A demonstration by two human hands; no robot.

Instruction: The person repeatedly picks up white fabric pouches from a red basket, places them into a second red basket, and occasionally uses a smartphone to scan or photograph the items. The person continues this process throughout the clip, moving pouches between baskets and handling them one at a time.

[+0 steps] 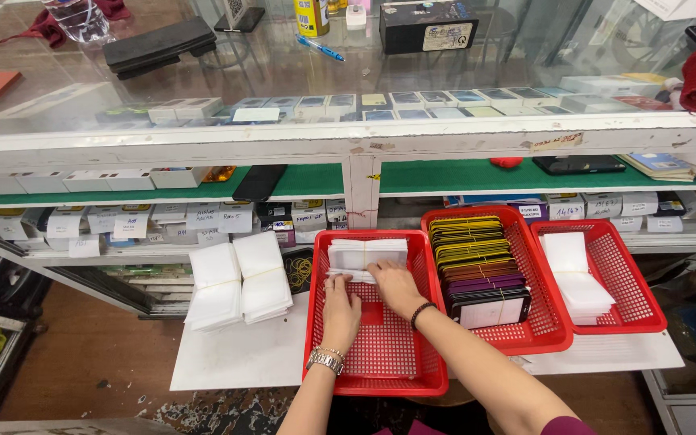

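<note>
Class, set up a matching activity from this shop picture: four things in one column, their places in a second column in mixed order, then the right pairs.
Things:
1. Blue pen
2. Dark phone
3. Stack of coloured packets
4. Both hands, left hand and right hand

Places:
A. Middle red basket
B. Left red basket, at white packets
C. Glass counter top
D. Green shelf

Pairs: 1-C, 2-D, 3-A, 4-B

A glass display counter (pixel 348 72) with a chipped white frame spans twelve o'clock, a green-lined shelf (pixel 445 176) beneath it. Brown wooden floor (pixel 90 354) shows at eight o'clock, under even light.
</note>
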